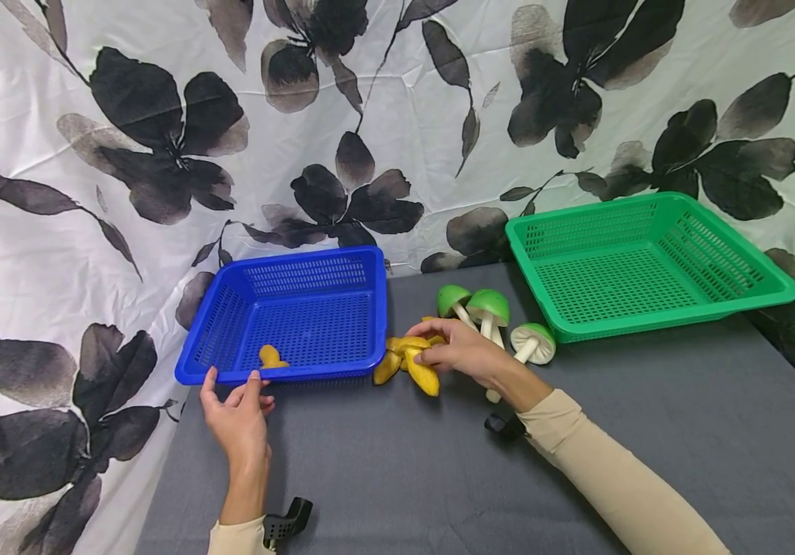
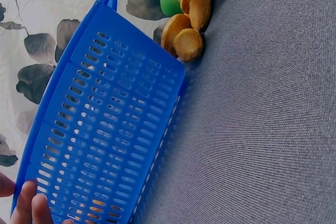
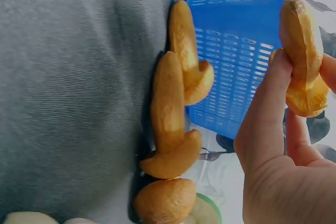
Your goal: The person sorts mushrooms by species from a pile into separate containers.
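My left hand (image 1: 237, 420) grips the front rim of a blue plastic basket (image 1: 300, 316), near its left corner. One yellow mushroom (image 1: 271, 356) lies inside against the front wall, partly hidden by the rim. A second yellow mushroom (image 3: 301, 40) is pinched between the thumb and fingers of my right hand (image 1: 463, 353), raised beside the basket's right side. Below it, several loose yellow mushrooms (image 3: 168, 98) lie on the cloth close to the basket wall. Just right of that hand are green-capped mushrooms (image 1: 489, 307) with white stems, partly covered by the hand.
A green plastic basket (image 1: 647, 270) stands at the back right with nothing visible inside. Grey cloth (image 1: 397, 478) covers the table. Behind it hangs a white curtain (image 1: 439, 139) with dark flowers.
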Demonstrator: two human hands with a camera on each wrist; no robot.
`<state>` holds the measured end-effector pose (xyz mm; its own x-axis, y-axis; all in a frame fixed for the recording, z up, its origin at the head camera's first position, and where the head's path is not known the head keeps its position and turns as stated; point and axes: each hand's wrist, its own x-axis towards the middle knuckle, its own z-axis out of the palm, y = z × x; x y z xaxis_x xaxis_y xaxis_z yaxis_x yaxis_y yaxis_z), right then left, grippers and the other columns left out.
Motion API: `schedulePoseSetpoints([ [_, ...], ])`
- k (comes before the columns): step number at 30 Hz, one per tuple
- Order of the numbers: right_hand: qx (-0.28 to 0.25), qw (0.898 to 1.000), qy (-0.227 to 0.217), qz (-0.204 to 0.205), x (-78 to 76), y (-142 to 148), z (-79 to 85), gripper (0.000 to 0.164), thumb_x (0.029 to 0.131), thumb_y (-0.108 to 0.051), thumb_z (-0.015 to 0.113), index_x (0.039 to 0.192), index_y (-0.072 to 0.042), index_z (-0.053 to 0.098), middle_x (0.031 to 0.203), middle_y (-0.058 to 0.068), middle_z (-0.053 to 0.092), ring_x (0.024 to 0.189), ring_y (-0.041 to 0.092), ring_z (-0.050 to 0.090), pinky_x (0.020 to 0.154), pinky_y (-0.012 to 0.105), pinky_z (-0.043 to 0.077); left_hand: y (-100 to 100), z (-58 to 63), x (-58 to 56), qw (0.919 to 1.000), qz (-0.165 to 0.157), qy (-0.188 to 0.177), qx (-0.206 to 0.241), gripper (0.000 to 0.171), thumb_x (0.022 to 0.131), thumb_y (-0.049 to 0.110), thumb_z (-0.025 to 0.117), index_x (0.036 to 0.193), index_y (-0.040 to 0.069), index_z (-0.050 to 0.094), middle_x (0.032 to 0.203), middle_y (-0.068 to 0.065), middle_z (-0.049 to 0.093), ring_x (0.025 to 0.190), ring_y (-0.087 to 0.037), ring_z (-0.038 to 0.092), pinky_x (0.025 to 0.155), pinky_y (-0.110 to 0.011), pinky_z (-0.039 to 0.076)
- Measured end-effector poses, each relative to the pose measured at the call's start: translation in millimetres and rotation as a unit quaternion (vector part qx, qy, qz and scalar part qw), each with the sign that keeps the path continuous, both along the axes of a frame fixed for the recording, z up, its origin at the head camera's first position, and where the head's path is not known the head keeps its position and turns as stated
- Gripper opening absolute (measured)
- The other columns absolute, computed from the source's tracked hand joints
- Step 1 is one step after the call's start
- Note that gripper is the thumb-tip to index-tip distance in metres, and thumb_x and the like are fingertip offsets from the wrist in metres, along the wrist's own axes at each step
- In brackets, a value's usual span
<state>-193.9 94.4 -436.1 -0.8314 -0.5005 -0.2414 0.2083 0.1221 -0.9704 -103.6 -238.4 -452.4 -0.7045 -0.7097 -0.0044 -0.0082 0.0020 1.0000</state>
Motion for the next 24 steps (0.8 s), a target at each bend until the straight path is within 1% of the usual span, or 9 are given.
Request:
schedulePoseSetpoints([
  [3, 0.0, 1.0, -0.001, -0.015, -2.6, 0, 4.6, 0.047, 0.087, -0.011, 0.077, 0.131, -0.009, 0.062, 0.131, 0.013, 0.059, 0.099, 0.025, 0.067, 0.081, 0.041, 0.062, 0, -0.9, -0.2, 1.0, -0.001, 0.008, 0.0, 0.076, 0.096, 0.023, 0.073, 0.157, 0.017, 0.028, 0.085, -0.003, 0.074, 0.057, -0.015, 0.066, 0.056, -0.027, 0.06],
  [8, -0.011, 1.0, -0.008, -0.028, -8.6, -1, 13.5, 0.046, 0.088, -0.011, 0.078, 0.131, -0.009, 0.062, 0.131, 0.014, 0.059, 0.099, 0.027, 0.067, 0.08, 0.042, 0.062, 0, -1.7, -0.2, 0.9998, 0.0, 0.022, 0.002, 0.075, 0.095, 0.019, 0.073, 0.156, 0.016, 0.029, 0.08, -0.001, 0.073, 0.054, -0.013, 0.065, 0.054, -0.027, 0.059],
  [11, -0.011, 0.999, -0.011, -0.034, -12.9, -2, 18.7, 0.047, 0.088, -0.013, 0.079, 0.132, -0.01, 0.061, 0.131, 0.014, 0.059, 0.099, 0.026, 0.067, 0.081, 0.041, 0.062, 0, -2.1, 0.3, 0.9999, 0.003, 0.014, -0.006, 0.075, 0.095, 0.02, 0.073, 0.156, 0.016, 0.029, 0.081, 0.0, 0.074, 0.055, -0.015, 0.066, 0.055, -0.027, 0.059],
  [14, -0.005, 0.999, -0.011, -0.046, -17.0, -4, 23.3, 0.048, 0.088, -0.016, 0.08, 0.132, -0.012, 0.062, 0.131, 0.013, 0.059, 0.098, 0.026, 0.066, 0.078, 0.037, 0.061, 0, -2.4, 0.7, 0.9999, 0.004, 0.01, -0.009, 0.076, 0.095, 0.021, 0.074, 0.156, 0.016, 0.03, 0.083, -0.001, 0.074, 0.057, -0.016, 0.066, 0.056, -0.027, 0.06],
  [17, -0.003, 0.998, -0.016, -0.06, -21.4, -6, 26.6, 0.047, 0.088, -0.017, 0.081, 0.131, -0.014, 0.062, 0.131, 0.012, 0.058, 0.101, 0.026, 0.065, 0.08, 0.037, 0.061, 0, -2.1, 0.8, 0.9999, 0.003, 0.008, -0.01, 0.077, 0.095, 0.021, 0.074, 0.157, 0.016, 0.029, 0.084, -0.001, 0.074, 0.057, -0.015, 0.066, 0.056, -0.027, 0.06],
  [19, -0.009, 0.998, -0.018, -0.067, -24.1, -8, 28.7, 0.047, 0.087, -0.015, 0.08, 0.13, -0.014, 0.062, 0.132, 0.012, 0.057, 0.103, 0.027, 0.066, 0.083, 0.039, 0.061, 0, -1.9, 0.7, 0.9999, 0.002, 0.008, -0.011, 0.077, 0.095, 0.021, 0.074, 0.157, 0.016, 0.028, 0.084, -0.001, 0.074, 0.057, -0.013, 0.066, 0.056, -0.027, 0.06],
  [24, -0.027, 0.997, -0.017, -0.069, -30.6, -15, 34.6, 0.046, 0.089, -0.014, 0.078, 0.132, -0.013, 0.061, 0.131, 0.011, 0.059, 0.108, 0.027, 0.066, 0.09, 0.046, 0.06, 1, -2.4, 0.3, 0.9999, 0.004, 0.006, -0.014, 0.077, 0.095, 0.023, 0.074, 0.157, 0.016, 0.029, 0.085, -0.001, 0.074, 0.057, -0.011, 0.065, 0.057, -0.026, 0.06],
])
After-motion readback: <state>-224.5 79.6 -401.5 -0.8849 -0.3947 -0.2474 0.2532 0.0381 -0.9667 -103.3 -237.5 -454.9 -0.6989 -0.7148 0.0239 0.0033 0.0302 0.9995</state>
